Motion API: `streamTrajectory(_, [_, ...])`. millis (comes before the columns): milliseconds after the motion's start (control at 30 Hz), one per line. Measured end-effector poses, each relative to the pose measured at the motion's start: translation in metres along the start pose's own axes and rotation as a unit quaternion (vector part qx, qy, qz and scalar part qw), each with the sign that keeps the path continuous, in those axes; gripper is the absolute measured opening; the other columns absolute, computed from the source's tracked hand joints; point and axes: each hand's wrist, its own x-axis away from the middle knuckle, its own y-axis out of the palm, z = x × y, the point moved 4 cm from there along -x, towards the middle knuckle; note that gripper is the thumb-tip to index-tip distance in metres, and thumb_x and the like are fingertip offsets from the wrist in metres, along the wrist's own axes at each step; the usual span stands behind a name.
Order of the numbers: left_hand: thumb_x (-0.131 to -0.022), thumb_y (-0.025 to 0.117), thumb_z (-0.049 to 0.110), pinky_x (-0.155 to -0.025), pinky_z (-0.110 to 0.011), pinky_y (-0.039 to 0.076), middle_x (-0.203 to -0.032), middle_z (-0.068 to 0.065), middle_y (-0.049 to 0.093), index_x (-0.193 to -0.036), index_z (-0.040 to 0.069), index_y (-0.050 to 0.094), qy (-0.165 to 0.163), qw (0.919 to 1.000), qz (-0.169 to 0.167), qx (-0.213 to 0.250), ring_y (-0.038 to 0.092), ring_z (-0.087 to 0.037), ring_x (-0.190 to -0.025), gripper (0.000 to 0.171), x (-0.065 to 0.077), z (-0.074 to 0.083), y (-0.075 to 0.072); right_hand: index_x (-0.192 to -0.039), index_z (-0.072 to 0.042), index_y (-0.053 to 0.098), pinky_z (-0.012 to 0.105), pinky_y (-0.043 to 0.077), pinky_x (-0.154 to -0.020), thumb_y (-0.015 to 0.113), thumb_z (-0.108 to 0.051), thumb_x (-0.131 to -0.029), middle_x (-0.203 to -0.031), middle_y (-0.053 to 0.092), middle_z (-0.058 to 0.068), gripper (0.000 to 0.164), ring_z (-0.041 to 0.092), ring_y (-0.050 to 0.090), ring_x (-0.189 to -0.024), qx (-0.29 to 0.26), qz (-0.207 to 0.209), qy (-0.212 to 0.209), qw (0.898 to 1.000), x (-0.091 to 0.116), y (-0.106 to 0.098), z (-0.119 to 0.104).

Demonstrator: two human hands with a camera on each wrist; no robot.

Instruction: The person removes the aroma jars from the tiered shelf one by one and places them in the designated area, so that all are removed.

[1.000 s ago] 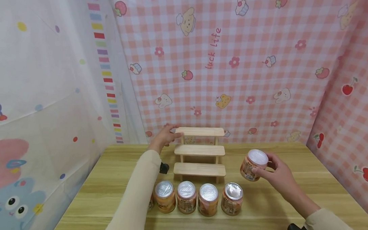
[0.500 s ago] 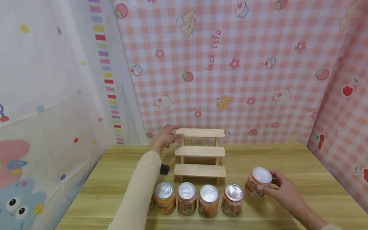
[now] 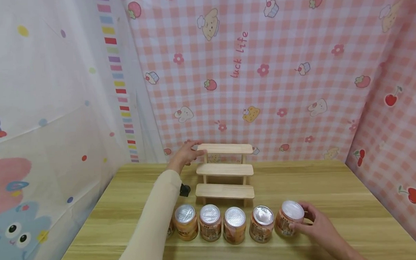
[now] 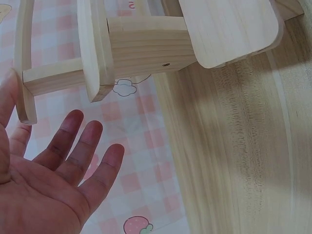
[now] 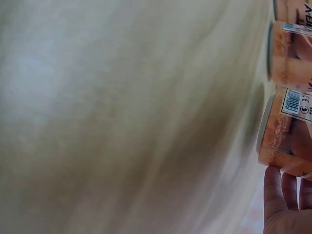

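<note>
My right hand (image 3: 318, 223) grips an orange-labelled can (image 3: 287, 221) with a silvery top, thumb at its front and fingers round its right side. This can stands at the right end of a row of similar cans (image 3: 234, 226), close beside its neighbour. In the right wrist view, fingertips (image 5: 274, 183) press on the held can (image 5: 287, 131). My left hand (image 3: 187, 153) pinches the left end of the top board of a three-step wooden display rack (image 3: 224, 169). The left wrist view shows the other fingers (image 4: 83, 151) of that hand spread apart, off the wood.
The rack stands at the back of the wood-grain table (image 3: 309, 184), before a pink checked cloth (image 3: 282, 89). My left sleeve (image 3: 152, 220) partly covers the leftmost can (image 3: 170, 229). A white patterned cloth (image 3: 66, 123) hangs at the left.
My right hand has lowered the can from above the table toward the front, and it now stands in line at the row's right end. The left hand stays on the rack.
</note>
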Motion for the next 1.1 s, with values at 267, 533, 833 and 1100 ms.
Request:
streamTrajectory(267, [-0.097,0.063,0.040,-0.094,-0.052,0.046,-0.154,-0.011,0.033,-0.152,0.024,0.042,0.002,0.9999,0.002,-0.017,0.052,-0.031,-0.118,0.060,-0.004,-0.001,0.001,-0.138,0.006,0.045,0.026,0.053,-0.079,0.082,-0.008,-0.080,-0.123,0.059,0.018,0.070,0.006,0.060,-0.100,-0.017,-0.006,0.012,1.000,0.003,0.005,0.008])
streamTrajectory(533, [-0.099,0.062,0.038,-0.095,-0.048,0.047,-0.152,-0.016,0.040,-0.151,0.015,0.044,0.046,0.9958,0.003,-0.079,0.050,-0.035,-0.124,0.060,0.000,0.003,-0.005,-0.141,0.009,0.040,0.023,0.051,-0.083,0.080,-0.010,-0.084,-0.129,0.055,0.022,0.072,0.000,0.055,-0.105,0.001,-0.013,-0.022,1.000,0.001,0.004,0.000])
streamTrajectory(833, [-0.101,0.055,0.040,-0.110,-0.053,0.034,-0.148,-0.020,0.045,-0.150,0.010,0.043,0.072,0.9943,0.011,-0.079,0.042,-0.038,-0.135,0.059,0.019,0.010,-0.041,-0.149,0.004,0.032,0.013,0.045,-0.084,0.062,-0.021,-0.099,-0.140,0.046,0.025,0.063,-0.002,0.049,-0.112,0.026,0.016,-0.064,0.997,-0.028,-0.035,-0.036])
streamTrajectory(1100, [-0.102,0.050,0.047,-0.105,-0.057,0.038,-0.146,-0.026,0.044,-0.153,0.009,0.038,0.086,0.9892,0.065,-0.099,0.045,-0.042,-0.130,0.065,0.047,0.009,-0.102,-0.157,0.000,0.016,0.025,0.046,-0.086,0.053,-0.042,-0.102,-0.149,0.033,0.027,0.078,0.039,0.040,-0.129,0.075,0.069,-0.040,0.994,-0.066,-0.092,-0.059])
